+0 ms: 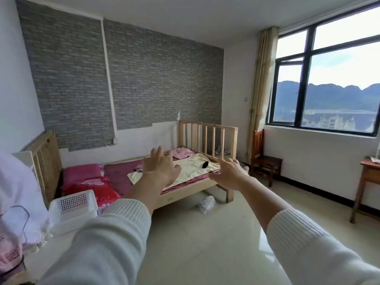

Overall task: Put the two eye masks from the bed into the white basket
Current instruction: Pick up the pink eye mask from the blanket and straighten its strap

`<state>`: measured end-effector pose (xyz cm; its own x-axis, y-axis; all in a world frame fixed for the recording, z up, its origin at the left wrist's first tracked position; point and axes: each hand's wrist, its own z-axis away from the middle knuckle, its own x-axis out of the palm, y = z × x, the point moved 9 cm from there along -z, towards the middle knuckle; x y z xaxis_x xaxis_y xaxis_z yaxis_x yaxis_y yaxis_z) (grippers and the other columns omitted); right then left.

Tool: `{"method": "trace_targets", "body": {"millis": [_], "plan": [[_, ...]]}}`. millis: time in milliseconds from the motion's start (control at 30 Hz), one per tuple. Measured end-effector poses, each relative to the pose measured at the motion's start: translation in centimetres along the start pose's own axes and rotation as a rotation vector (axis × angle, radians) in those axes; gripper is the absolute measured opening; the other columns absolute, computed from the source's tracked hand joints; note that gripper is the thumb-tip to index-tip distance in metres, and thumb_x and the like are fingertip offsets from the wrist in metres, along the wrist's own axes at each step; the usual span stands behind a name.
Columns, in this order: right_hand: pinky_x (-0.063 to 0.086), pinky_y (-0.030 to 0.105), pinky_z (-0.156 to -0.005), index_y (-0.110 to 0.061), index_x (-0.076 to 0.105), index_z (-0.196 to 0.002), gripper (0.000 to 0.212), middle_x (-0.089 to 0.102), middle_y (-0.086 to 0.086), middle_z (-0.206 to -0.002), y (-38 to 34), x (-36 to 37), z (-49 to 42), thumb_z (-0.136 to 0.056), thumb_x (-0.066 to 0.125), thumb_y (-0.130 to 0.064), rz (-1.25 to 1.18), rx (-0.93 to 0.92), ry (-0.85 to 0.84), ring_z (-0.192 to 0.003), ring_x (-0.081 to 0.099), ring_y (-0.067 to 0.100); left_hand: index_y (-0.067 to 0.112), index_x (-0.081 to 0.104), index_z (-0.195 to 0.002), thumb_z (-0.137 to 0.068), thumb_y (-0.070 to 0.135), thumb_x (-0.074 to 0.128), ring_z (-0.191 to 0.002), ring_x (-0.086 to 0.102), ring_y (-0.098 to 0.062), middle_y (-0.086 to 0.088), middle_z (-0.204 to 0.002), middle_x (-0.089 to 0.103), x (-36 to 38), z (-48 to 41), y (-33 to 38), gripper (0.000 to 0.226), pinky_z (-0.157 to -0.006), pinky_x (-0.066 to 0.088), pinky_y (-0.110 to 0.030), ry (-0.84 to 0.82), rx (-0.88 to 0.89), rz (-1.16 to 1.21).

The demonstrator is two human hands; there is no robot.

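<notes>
Across the tiled floor, wooden bed, cream towel, black eye mask, both hands spread empty.

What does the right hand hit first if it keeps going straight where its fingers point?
Probably the cream towel on the bed, near the black eye mask. The right hand is open and empty, pointing left and forward; nothing shows in between, though depth from one view is unclear.

eye mask on bed, basket left, chair right
</notes>
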<state>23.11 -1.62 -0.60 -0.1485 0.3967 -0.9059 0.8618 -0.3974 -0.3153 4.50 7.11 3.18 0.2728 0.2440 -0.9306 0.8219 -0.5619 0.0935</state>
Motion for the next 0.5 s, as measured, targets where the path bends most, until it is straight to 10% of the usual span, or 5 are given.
{"method": "trace_targets", "body": {"millis": [500], "plan": [[0.022, 0.065, -0.106, -0.020, 0.040, -0.135, 0.066, 0.044, 0.007, -0.140, -0.3, 1.5, -2.8, -0.081, 0.054, -0.055, 0.038, 0.002, 0.013, -0.134, 0.031, 0.031, 0.019, 0.031, -0.144, -0.089, 0.048, 0.042, -0.137, 0.031, -0.030, -0.011, -0.151, 0.033, 1.7, -2.5, -1.0, 0.063, -0.105, 0.036, -0.048, -0.008, 0.030, -0.129]]}}
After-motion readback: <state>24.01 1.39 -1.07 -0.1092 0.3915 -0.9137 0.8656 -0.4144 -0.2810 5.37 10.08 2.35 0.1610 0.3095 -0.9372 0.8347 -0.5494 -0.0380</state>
